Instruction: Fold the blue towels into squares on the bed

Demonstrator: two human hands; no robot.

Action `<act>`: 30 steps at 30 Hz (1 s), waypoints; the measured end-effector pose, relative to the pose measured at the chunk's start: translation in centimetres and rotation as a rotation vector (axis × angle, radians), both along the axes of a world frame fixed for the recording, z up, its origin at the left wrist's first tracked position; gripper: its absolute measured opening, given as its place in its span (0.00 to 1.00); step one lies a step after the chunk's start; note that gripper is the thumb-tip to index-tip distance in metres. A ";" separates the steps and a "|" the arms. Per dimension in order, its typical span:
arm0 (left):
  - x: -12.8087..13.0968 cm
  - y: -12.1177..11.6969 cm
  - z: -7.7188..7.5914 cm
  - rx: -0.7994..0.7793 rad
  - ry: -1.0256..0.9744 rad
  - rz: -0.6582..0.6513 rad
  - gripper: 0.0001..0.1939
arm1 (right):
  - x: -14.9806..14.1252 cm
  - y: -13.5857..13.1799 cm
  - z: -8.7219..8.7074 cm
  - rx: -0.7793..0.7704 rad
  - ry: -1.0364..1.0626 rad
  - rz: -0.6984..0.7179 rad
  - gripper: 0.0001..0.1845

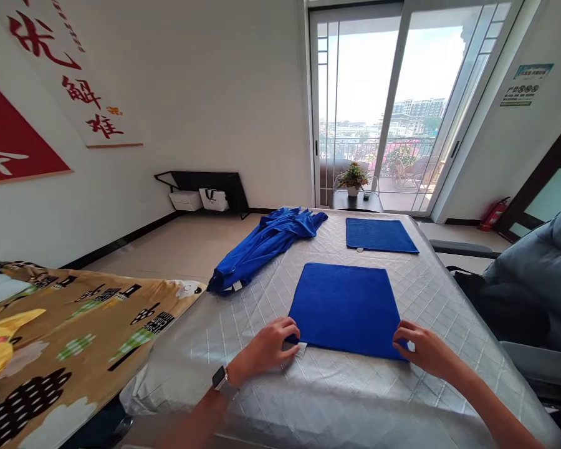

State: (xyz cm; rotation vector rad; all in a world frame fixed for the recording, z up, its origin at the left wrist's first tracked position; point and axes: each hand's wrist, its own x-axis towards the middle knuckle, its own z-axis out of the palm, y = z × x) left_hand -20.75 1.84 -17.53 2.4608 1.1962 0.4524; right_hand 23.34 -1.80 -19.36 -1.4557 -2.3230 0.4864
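Left hand half-curled at near-left corner of blue rectangular cloth, grip cannot be told | cloth spread flat on shiny quilted silver cover | far: leafy plant set in white pot | right hand half-curled at cloth's near-right corner, grip cannot be told

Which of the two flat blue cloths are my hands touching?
The nearer cloth: your left hand and right hand touch its near corners. The farther cloth, toward the glass doors, lies untouched.
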 end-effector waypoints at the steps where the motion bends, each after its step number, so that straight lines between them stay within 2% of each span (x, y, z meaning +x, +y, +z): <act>1: -0.2 -0.5 -0.1 0.004 -0.010 -0.007 0.08 | 0.4 -1.5 -0.2 -0.033 0.001 0.005 0.14; 3: -0.3 -0.8 -0.3 0.011 -0.029 -0.011 0.14 | 0.9 -3.4 -0.8 -0.046 -0.009 -0.006 0.13; 5: -0.4 -0.6 -0.5 0.006 -0.048 -0.007 0.17 | 1.1 -4.2 -1.6 -0.004 -0.026 -0.015 0.14; 9: -0.6 0.3 -1.1 0.060 -0.005 0.002 0.11 | 1.2 -4.1 -2.9 0.166 -0.065 0.001 0.14; 14: -0.8 0.4 -2.4 0.251 0.154 -0.055 0.09 | 0.5 -3.9 -3.4 0.399 -0.158 0.040 0.13; 19: -0.8 -0.2 -2.9 0.338 0.174 -0.057 0.09 | 0.0 -3.8 -3.2 0.461 -0.203 0.005 0.14; 24: -0.8 -0.3 -2.5 0.322 0.150 -0.042 0.05 | 0.4 -3.1 -2.6 0.440 -0.093 -0.056 0.12; 30: -0.5 0.1 -2.4 0.393 0.229 -0.077 0.07 | 0.5 -1.5 -0.1 0.481 -0.039 -0.022 0.11</act>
